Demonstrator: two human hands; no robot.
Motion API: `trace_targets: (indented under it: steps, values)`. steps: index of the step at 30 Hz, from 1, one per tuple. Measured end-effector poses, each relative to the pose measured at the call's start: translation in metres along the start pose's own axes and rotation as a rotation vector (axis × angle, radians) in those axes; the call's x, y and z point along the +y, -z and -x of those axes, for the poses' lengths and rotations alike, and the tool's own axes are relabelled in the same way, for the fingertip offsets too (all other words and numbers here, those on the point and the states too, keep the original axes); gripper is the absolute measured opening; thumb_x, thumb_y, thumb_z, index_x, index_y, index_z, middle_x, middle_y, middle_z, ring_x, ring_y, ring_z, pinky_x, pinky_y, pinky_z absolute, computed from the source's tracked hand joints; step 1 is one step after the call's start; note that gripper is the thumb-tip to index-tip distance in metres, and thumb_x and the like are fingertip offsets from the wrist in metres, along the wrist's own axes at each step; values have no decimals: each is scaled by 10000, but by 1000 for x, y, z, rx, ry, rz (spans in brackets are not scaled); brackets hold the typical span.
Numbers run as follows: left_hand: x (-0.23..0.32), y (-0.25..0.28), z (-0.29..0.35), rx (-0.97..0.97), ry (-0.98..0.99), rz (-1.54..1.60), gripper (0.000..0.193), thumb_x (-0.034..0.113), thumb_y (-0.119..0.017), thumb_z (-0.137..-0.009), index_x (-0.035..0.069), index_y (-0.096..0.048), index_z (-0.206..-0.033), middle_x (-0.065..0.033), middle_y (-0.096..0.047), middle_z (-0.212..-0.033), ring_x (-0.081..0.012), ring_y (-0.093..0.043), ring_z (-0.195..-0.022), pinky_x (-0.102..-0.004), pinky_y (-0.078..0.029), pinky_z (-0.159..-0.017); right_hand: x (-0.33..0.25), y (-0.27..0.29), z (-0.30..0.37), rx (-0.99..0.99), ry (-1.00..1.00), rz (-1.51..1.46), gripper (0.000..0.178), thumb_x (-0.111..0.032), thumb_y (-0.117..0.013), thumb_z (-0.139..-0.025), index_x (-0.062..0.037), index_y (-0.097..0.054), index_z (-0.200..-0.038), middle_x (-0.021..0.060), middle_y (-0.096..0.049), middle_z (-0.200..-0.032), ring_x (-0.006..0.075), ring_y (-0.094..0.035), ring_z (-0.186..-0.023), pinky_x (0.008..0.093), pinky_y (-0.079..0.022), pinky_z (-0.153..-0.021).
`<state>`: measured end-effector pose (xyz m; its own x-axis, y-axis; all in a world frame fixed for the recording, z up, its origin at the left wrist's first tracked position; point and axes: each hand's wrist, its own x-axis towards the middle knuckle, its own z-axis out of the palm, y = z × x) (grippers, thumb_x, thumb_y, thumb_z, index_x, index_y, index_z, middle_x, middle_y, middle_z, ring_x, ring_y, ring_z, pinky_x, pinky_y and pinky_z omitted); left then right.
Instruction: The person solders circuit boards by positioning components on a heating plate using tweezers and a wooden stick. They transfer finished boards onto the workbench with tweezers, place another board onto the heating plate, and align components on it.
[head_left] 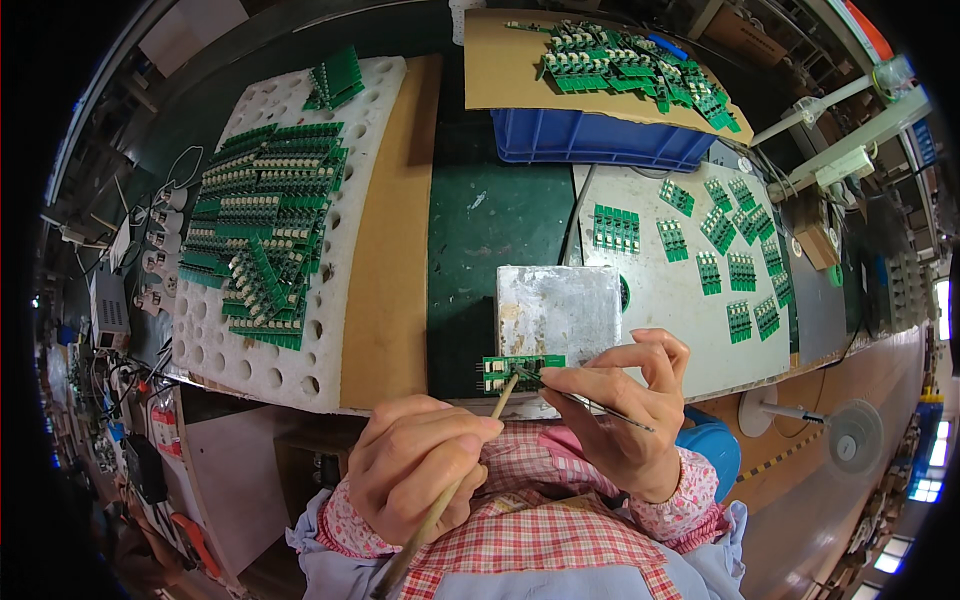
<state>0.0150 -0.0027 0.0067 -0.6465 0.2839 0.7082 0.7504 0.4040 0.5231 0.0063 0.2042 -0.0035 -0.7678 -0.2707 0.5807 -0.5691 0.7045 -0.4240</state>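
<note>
A small green circuit board [494, 374] lies at the near edge of a scuffed metal block [558, 300]. My left hand [420, 468] is closed round a slim tan wooden stick [437, 510], darker at its lower end, with its thin tip at the board. Dark, thin tweezers [603, 408] are pinched in my right hand [632, 405]; their tips reach the board beside the stick's tip. My right thumb and forefinger are close to the board's right end and hide part of it. Whether the tweezers grip anything is too small to tell.
At left, many green boards [265, 210] lie on a white foam sheet [345, 230] beside a cardboard strip [390, 230]. More boards [625, 65] are heaped on cardboard over a blue crate [600, 138]. Several small boards [717, 230] are spread on the pale sheet [655, 330] at right.
</note>
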Motion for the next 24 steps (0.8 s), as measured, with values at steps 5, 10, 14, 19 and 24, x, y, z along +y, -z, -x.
trace_targets:
  steps: [5, 10, 14, 19, 24]
  values:
    - [-1, 0, -1, 2, -5, 0, 228, 43, -644, -849, 19, -510, -1031, -124, -676, -884, -194, -646, -708, -337, -547, -677, 1, -2, 2, 38, -1, -21, 331, -127, -829, -650, -153, -701, -954, -92, -644, -789, 120, -558, -764, 396, -358, -885]
    - [0, 0, -1, 6, -7, -4, 241, 23, -651, -828, 19, -514, -1025, -124, -678, -874, -189, -646, -696, -332, -547, -669, -4, 5, 1, 22, -41, 16, 325, -120, -836, -630, -148, -706, -927, -100, -643, -786, 110, -555, -753, 381, -354, -893]
    - [-1, -1, 0, 17, -6, 2, 262, 1, -656, -803, 20, -515, -1022, -121, -679, -871, -188, -644, -689, -330, -546, -668, -1, 2, 2, 29, -9, 14, 331, -116, -834, -632, -144, -704, -935, -98, -643, -785, 110, -555, -750, 380, -350, -898]
    - [-1, -1, 1, 7, -2, -1, 265, -2, -657, -799, 21, -515, -1021, -120, -679, -879, -187, -643, -695, -331, -546, -673, -3, 0, 3, 6, -50, -7, 332, -45, -837, -602, -153, -732, -898, -107, -689, -876, 111, -566, -760, 403, -362, -878]
    - [0, 0, 2, 9, 1, 12, 262, 9, -657, -809, 21, -514, -1028, -121, -679, -892, -191, -642, -707, -340, -545, -679, -4, 3, 3, 8, -57, 3, 335, -85, -837, -616, -153, -718, -922, -99, -677, -836, 110, -564, -760, 392, -354, -895]
